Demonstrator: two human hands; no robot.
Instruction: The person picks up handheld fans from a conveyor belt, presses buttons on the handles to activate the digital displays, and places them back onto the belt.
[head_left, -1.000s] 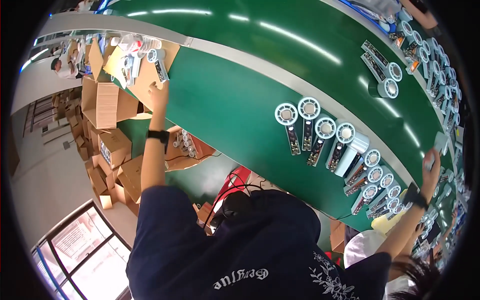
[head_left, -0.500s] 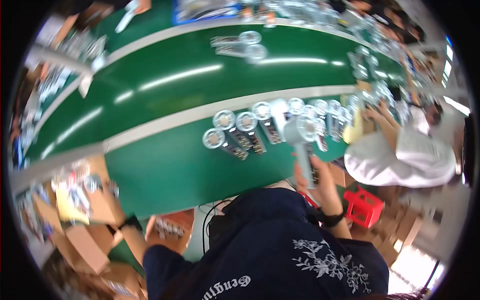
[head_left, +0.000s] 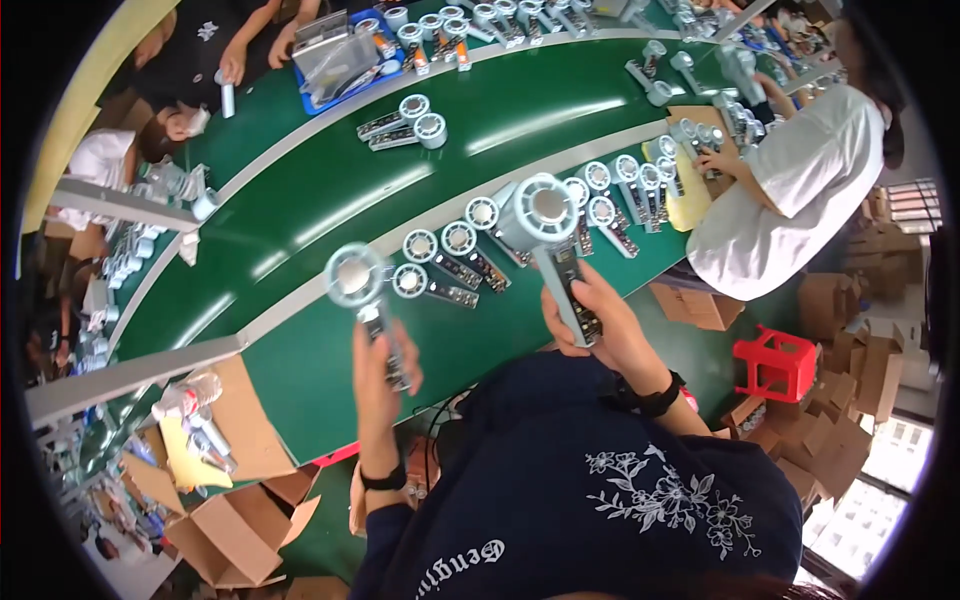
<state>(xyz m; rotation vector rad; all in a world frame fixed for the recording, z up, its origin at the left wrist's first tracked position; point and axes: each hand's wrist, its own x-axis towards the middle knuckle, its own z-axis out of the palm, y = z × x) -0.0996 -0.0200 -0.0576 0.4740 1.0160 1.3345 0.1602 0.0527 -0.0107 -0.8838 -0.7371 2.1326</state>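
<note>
Since slim handles (head_left: 371, 322) probably hold easiest, we clasp one fan (head_left: 353, 274) in our left grip (head_left: 376, 382), another fan (head_left: 540, 220) in our right grip (head_left: 608, 312), heads clear.

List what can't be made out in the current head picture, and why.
Left hand: head view; finger detail lost to blur.
Row of round-headed units: head view; partly hidden by the unit in the right hand.
Blue tray: head view; contents partly covered by clear plastic.
Small parts in the row's handles: head view; too small to identify.
</note>
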